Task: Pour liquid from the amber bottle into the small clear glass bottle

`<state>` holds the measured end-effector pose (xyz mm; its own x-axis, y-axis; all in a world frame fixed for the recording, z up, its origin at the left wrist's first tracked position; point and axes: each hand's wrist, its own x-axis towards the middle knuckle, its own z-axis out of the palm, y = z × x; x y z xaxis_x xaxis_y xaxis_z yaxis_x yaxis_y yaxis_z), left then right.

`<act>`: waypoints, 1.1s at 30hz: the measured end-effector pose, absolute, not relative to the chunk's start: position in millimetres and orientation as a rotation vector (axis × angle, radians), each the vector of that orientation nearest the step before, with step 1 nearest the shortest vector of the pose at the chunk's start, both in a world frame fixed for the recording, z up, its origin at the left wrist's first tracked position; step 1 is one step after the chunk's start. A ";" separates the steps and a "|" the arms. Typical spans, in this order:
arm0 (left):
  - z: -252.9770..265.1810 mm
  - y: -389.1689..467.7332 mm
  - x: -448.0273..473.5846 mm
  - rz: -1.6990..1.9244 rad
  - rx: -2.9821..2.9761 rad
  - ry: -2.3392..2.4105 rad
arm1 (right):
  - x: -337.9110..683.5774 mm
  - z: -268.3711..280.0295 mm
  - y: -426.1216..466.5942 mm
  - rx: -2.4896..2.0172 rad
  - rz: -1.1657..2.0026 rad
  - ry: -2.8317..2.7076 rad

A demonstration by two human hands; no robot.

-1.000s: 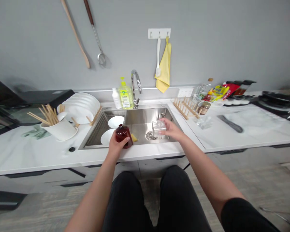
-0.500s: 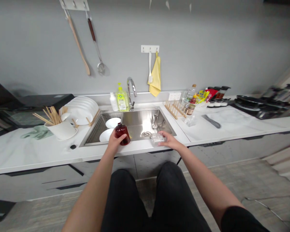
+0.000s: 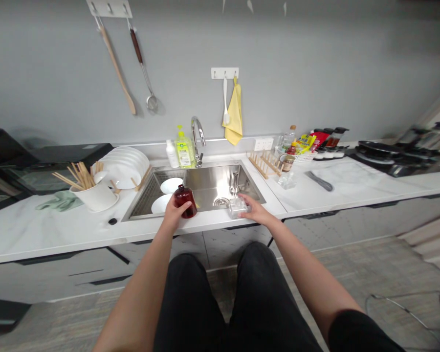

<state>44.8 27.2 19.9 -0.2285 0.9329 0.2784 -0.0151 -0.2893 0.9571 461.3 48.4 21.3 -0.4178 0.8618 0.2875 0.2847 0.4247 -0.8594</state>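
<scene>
My left hand (image 3: 174,213) is closed around a dark red-brown bottle (image 3: 185,200) with an open neck, upright at the front edge of the sink (image 3: 212,183). To the right, my right hand (image 3: 254,210) grips a clear container (image 3: 237,207), also over the sink's front rim; whether it is a jar or a small bottle I cannot make out. Behind the brown bottle, a white bowl (image 3: 171,185) and another white bowl (image 3: 160,205) sit in the sink's left part. The drain (image 3: 221,202) lies between the two hands.
A chrome faucet (image 3: 197,139) rises behind the sink beside a green soap bottle (image 3: 184,152). Stacked white plates (image 3: 122,168) and a white holder of chopsticks (image 3: 95,196) stand left. A wooden rack (image 3: 264,164) and a basket of condiments (image 3: 302,156) stand right.
The view has shifted slightly. Both hands keep their holds on the brown bottle and the clear container, with hardly any movement.
</scene>
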 end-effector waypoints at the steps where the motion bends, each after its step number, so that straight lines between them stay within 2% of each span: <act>1: 20.1 27.2 44.7 1.617 1.269 1.185 | 462.0 21.7 48.7 -0.962 0.974 -1.921; 6: 20.4 26.8 45.0 1.621 1.271 1.174 | 468.2 23.3 42.8 -0.957 0.937 -1.885; 12: 17.4 29.4 44.1 1.617 1.308 1.160 | 461.8 30.9 7.5 -0.991 0.318 -1.707; 15: 14.6 31.1 42.3 1.611 1.353 1.143 | 453.0 30.1 -0.9 -0.955 0.169 -1.788; 23: 11.7 31.8 40.8 1.600 1.377 1.148 | 449.3 -8.9 18.0 -1.057 0.501 -1.745; 27: 12.7 31.4 41.1 1.597 1.376 1.158 | 450.3 -13.3 21.4 -1.029 0.567 -1.758; 30: 13.3 31.7 40.4 1.588 1.401 1.177 | 450.6 0.3 14.2 -1.009 0.472 -1.801; 33: 14.7 31.4 40.8 1.599 1.418 1.187 | 443.7 22.4 -7.9 -0.983 0.182 -1.745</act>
<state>40.8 31.4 14.7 -0.1722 0.9174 0.3587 0.0775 -0.3504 0.9334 443.7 -7.9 22.4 -0.0851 0.6863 0.7223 0.5229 0.6478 -0.5540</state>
